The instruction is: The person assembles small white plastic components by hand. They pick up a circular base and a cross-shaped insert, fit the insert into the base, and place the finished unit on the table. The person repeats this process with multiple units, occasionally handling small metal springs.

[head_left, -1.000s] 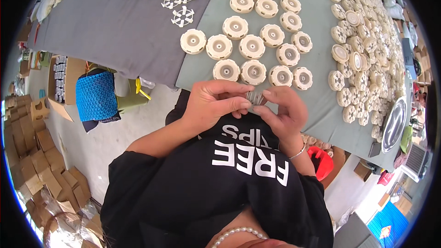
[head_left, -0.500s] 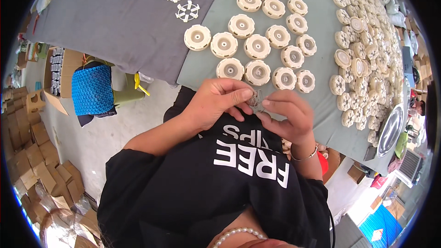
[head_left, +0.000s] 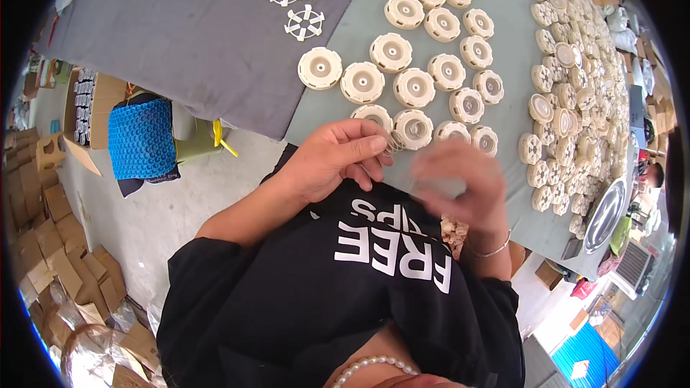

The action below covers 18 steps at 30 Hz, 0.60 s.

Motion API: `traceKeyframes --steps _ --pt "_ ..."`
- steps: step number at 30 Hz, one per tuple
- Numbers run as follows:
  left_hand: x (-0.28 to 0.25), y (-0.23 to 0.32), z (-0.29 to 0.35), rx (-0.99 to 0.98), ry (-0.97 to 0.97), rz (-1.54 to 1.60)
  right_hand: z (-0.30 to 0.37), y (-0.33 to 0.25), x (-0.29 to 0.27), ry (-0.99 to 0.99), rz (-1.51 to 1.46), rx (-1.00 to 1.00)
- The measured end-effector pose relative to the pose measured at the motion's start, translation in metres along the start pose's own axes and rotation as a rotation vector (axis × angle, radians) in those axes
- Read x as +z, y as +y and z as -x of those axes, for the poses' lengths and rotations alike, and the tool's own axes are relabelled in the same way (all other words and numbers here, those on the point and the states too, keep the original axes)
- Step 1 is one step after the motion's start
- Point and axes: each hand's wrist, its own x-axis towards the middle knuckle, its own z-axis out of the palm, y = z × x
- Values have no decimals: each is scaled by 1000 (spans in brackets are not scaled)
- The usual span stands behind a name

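Note:
Between the thumb and fingers of my left hand (head_left: 334, 154) is a thin metal wire spring (head_left: 394, 144), its loose coils sticking out past the fingertips. My right hand (head_left: 468, 188) is to the right of the spring, apart from it and blurred by motion, so its fingers cannot be made out clearly. Just beyond both hands, several round cream plastic caps (head_left: 414, 88) with recessed centres lie on the green cloth (head_left: 359, 21). The nearest caps are partly covered by my hands.
White spoked plastic rings (head_left: 305, 23) lie on the grey cloth (head_left: 194, 43) at the far left. Cream round parts (head_left: 566, 118) crowd the table's right side, near a shiny metal tray (head_left: 606, 215). A stool with a blue cushion (head_left: 141, 140) and an open carton (head_left: 100, 111) stand left.
My right hand has drawn away from the spring toward the right and is now smeared by motion. My left hand keeps its pinch on the spring, and the view has shifted slightly.

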Motion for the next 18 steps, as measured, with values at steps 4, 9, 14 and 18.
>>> traceKeyframes --steps 4,9,14,18 --pt "7 6 -2 64 70 -41 -26 29 -22 132 386 248" --pt "4 16 -6 47 89 -39 -41 67 -18 -8 545 315" --pt "-2 19 -10 20 105 -45 -47 44 -21 83 243 232" --pt "6 23 -18 -30 55 -97 -33 35 -12 -24 -7 128"
